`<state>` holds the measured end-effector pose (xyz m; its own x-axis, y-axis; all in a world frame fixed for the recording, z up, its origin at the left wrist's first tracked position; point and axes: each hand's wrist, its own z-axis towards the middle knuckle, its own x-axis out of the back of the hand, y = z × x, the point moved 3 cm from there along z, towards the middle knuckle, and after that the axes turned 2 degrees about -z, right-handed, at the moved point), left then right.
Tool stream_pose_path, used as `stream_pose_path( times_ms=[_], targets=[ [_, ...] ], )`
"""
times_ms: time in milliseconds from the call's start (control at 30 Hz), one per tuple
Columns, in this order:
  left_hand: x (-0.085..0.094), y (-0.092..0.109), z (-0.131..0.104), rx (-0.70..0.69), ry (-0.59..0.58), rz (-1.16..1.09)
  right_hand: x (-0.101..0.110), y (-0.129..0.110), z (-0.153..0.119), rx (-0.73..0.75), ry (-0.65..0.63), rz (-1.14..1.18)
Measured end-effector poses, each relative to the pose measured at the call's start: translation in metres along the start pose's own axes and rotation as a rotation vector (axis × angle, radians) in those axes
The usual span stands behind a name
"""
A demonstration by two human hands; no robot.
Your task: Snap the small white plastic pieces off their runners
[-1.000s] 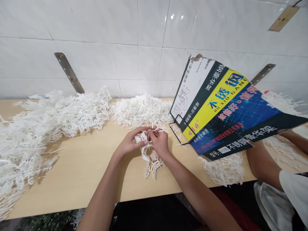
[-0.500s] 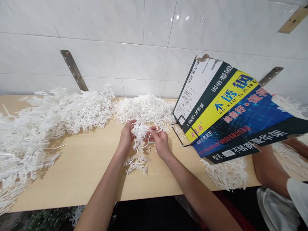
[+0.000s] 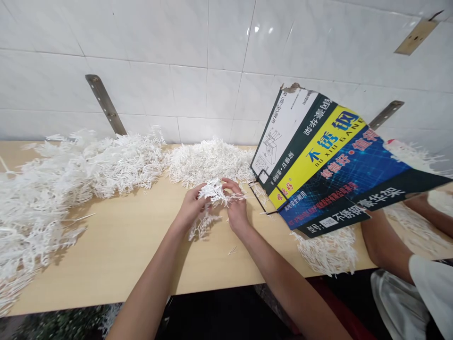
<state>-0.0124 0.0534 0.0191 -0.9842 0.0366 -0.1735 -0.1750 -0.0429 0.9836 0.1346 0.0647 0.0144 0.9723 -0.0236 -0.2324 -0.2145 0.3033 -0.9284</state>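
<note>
drawn up since the earlier frame, the lower tail of the white bunch [image 3: 213,192] now ends higher over the counter [image 3: 123,259], and the fingers of the right hand [image 3: 235,204] have parted from their pinch on a strand. the bunch is held between the two hands near the middle of the frame, a tangle of thin, matte, plastic-looking sprigs, forked like coral. its upper part runs roughly left to right, fine tips spiking toward the right; a looser tail hangs down and slightly left, just above or on the counter, i cannot tell which.

the left hand [image 3: 193,204] is narrow, fingers folded around the bunch's left end. the right hand is loosely open, fingers curved and spread behind the right-hand tips, touching them; its thumb is hard to make out.

just beyond the hands lies a low, fluffy white pile [image 3: 212,160], and a larger, shaggier heap [image 3: 88,165] fills the left of the frame. a few loose slivers [image 3: 232,250] lie on the smooth, pale wood-toned counter below the right hand. to the right, a glossy printed cardboard sheet [image 3: 329,165] leans over a thin black wire frame [image 3: 262,198], with another clump [image 3: 327,252] under its lower edge. another person's bare arm [image 3: 384,238] and white sleeve [image 3: 432,283] show at lower right. behind stands a shiny tiled wall [image 3: 155,85].
</note>
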Motion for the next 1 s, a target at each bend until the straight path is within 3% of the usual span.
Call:
stream_pose_path(
  times_ms=[100, 200, 300, 400, 500, 567, 633, 733, 867, 1000],
  targets=[
    [0.015, 0.006, 0.003, -0.088, 0.175, 0.02, -0.004, -0.001, 0.0, -0.079, -0.161, 0.103],
    [0.021, 0.013, -0.002, -0.275, 0.263, 0.232, -0.002, -0.006, -0.002, -0.102, -0.116, 0.326],
    [0.017, 0.015, -0.007, -0.406, 0.28, 0.523, 0.0, -0.015, -0.003, -0.022, -0.121, 0.375],
    [0.015, 0.014, -0.01, -0.444, 0.311, 0.659, 0.001, -0.019, -0.001, 0.011, -0.158, 0.38],
    [0.022, 0.014, -0.01, -0.438, 0.385, 0.713, 0.009, -0.014, 0.005, -0.062, -0.075, 0.434],
    [0.026, 0.015, -0.011, -0.425, 0.438, 0.774, 0.017, -0.013, 0.008, 0.03, -0.022, 0.291],
    [0.028, 0.015, -0.012, -0.407, 0.457, 0.871, 0.02, -0.016, 0.007, 0.212, -0.039, 0.011],
    [0.023, 0.014, -0.012, -0.389, 0.375, 0.996, 0.01, -0.022, -0.001, 0.369, -0.145, -0.336],
    [0.018, 0.026, -0.017, -0.455, 0.295, 0.946, -0.006, -0.026, -0.013, 0.354, -0.215, -0.445],
    [0.025, 0.052, -0.039, -0.514, 0.243, 0.833, -0.005, -0.021, -0.019, 0.262, -0.128, -0.388]
  ],
)
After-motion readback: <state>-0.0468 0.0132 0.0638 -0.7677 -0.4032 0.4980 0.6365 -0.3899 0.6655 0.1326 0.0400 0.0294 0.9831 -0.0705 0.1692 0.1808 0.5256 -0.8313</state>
